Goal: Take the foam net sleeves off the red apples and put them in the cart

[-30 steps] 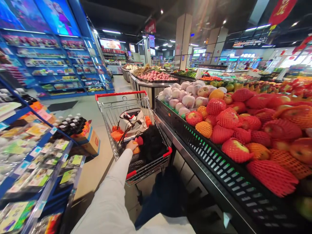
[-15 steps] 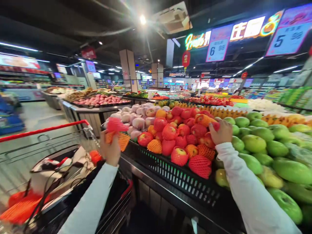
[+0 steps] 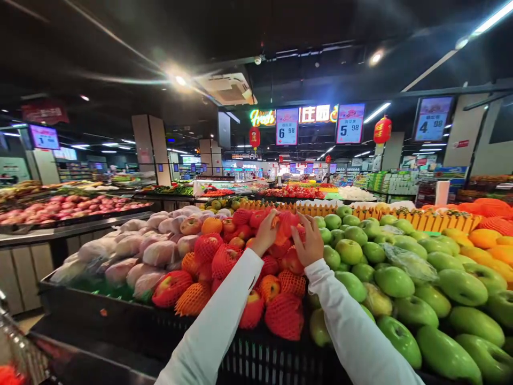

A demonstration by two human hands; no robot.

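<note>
Red-netted apple (image 3: 285, 227) sits raised between both hands above the middle of the fruit display. Below it, the long black slatted crate (image 3: 280, 363) holds, from left to right, pale bagged fruit (image 3: 132, 248), a heap of red and orange netted apples (image 3: 224, 262) and a wide bank of green apples (image 3: 401, 280). Left hand (image 3: 266, 232) curls its fingers around the apple's left side; right hand (image 3: 309, 243) presses spread fingers against its right side, both white-sleeved.
</note>
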